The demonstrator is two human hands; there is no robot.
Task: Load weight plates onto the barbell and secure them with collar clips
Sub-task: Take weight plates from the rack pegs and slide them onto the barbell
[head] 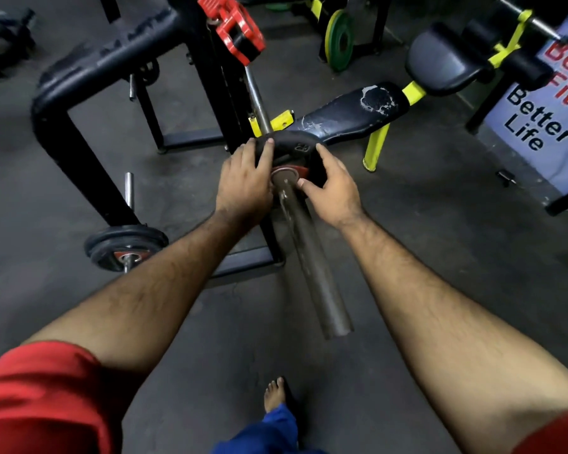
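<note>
A small black weight plate point(294, 144) with a red centre sits on the grey barbell sleeve point(312, 267), far up the sleeve near its inner end. My left hand point(245, 180) grips the plate's left edge, fingers over the rim. My right hand point(333, 185) holds its right edge, thumb near the red hub. The bar's thinner shaft point(258, 99) runs away from me over a yellow rack hook point(282, 119). A red collar clip point(235, 27) hangs high on the black rack upright.
Black rack frame point(59, 126) at left, with a black plate point(125, 247) on a low storage peg. A worn black bench point(351, 109) with yellow legs stands at right. Green-yellow plates point(340, 40) lean at the back. A banner point(545, 119) is far right. My bare foot point(276, 393) is below.
</note>
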